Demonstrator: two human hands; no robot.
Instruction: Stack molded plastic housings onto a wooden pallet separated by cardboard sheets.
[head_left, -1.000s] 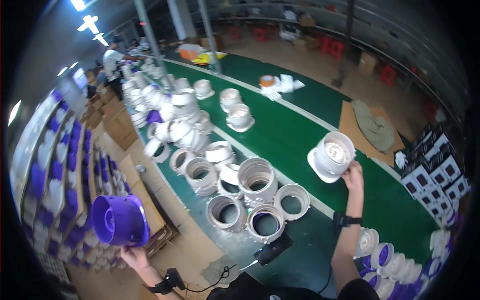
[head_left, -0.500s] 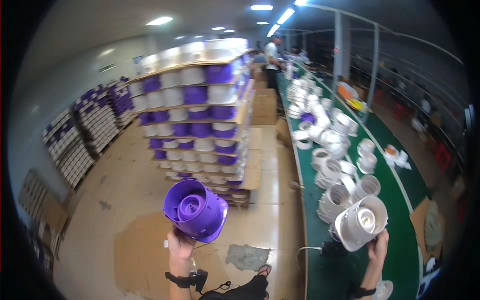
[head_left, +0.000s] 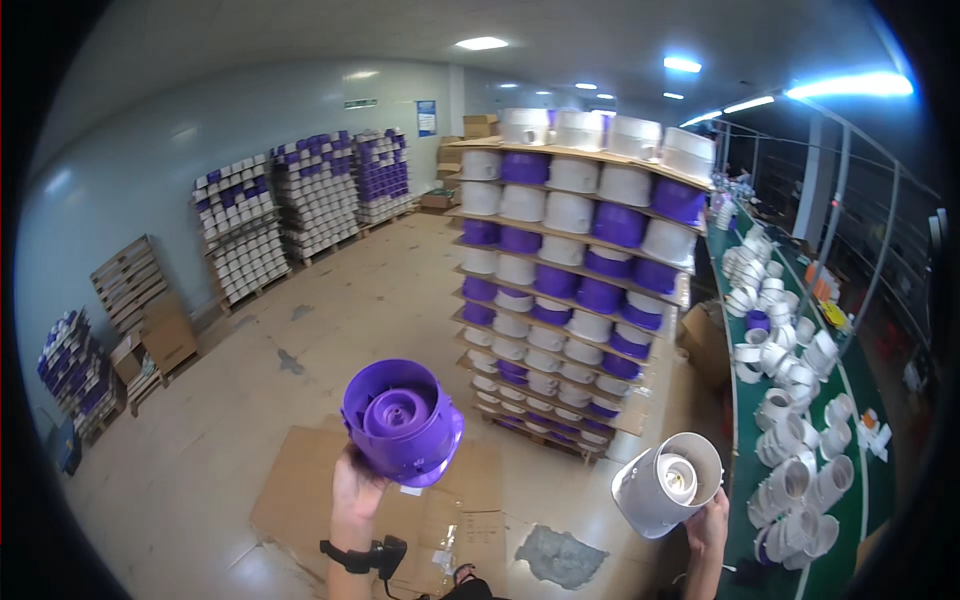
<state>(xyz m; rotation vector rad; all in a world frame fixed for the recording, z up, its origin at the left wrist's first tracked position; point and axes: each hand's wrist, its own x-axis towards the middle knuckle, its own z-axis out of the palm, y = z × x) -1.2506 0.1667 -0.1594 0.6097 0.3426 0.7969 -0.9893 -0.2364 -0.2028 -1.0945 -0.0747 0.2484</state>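
The left hand (head_left: 358, 487) supported a purple housing (head_left: 402, 425) from below, its fingers clamped on the lower left side; the mouth tilted upward, showing concentric rings inside. The right hand (head_left: 710, 522) gripped a white housing (head_left: 660, 492), its fingers clamped on the lower right wall, with the flange turned to the lower left. Both housings were held in the air, well apart; in this view, the white housing appeared just left of the left edge of the green tabletop (head_left: 880, 495). White ring-shaped parts (head_left: 830, 485) crowded the tabletop along that edge. Beyond the hands stood a layered stack (head_left: 575, 285), 4 white housings lining the near edge of its top board (head_left: 600, 155). A cardboard sheet (head_left: 300, 490) lay on the floor (head_left: 260, 380).
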